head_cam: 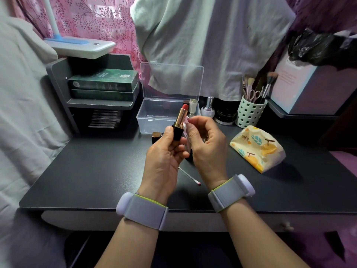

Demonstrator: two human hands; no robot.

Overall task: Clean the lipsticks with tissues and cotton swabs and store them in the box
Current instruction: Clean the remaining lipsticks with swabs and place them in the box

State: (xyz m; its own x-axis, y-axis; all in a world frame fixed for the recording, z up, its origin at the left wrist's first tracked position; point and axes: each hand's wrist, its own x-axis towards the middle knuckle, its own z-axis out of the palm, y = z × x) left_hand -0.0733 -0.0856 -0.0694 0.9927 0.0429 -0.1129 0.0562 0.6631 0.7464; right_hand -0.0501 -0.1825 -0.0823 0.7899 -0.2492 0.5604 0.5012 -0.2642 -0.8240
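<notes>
The left hand (164,151) grips the open lipstick (179,120) by its stiff black base; the right hand (204,142) pinches a tissue (185,125) against its gold tube. Avoid the probably soft, fragile tip. The box (154,120) stands open behind on the worktop (96,171).

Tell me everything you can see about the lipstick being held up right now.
The lipstick is uncapped, its red bullet twisted up from a shiny gold tube on a glossy black base. It tilts slightly right, raised in front of the clear box. The left hand grips its base; the right hand pinches a stained white tissue against the gold tube.
</notes>
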